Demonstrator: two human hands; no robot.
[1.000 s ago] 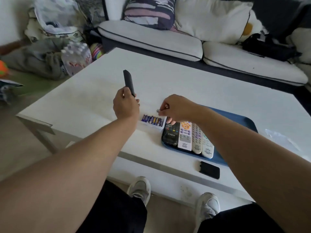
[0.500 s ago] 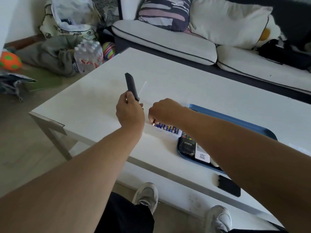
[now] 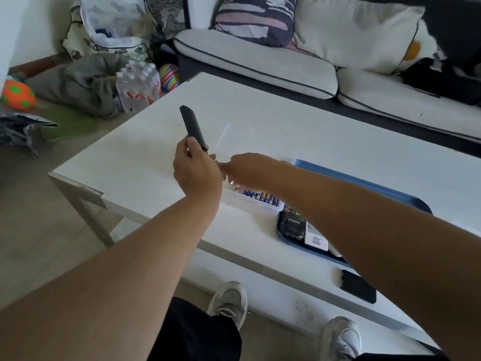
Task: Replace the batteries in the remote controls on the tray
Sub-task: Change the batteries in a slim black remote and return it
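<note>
My left hand (image 3: 195, 170) grips the lower end of a slim black remote (image 3: 192, 125) and holds it tilted above the white table (image 3: 286, 131). My right hand (image 3: 251, 171) is curled just to its right, touching the left hand, with a small shiny battery tip (image 3: 231, 182) showing under its fingers. Below the right wrist sits a clear box of batteries (image 3: 261, 198). A blue tray (image 3: 364, 182) lies to the right, holding a black remote (image 3: 292, 225) and a white remote (image 3: 316, 239); my right forearm hides the others.
A black battery cover (image 3: 358, 286) lies near the table's front edge. A clear lid (image 3: 222, 138) rests beyond my hands. A sofa (image 3: 260, 63) stands behind the table; a pack of water bottles (image 3: 138, 84) and bags are on the floor at left.
My right hand has moved left from above the battery box to beside my left hand. The left hand keeps holding the black remote. The view has shifted left.
</note>
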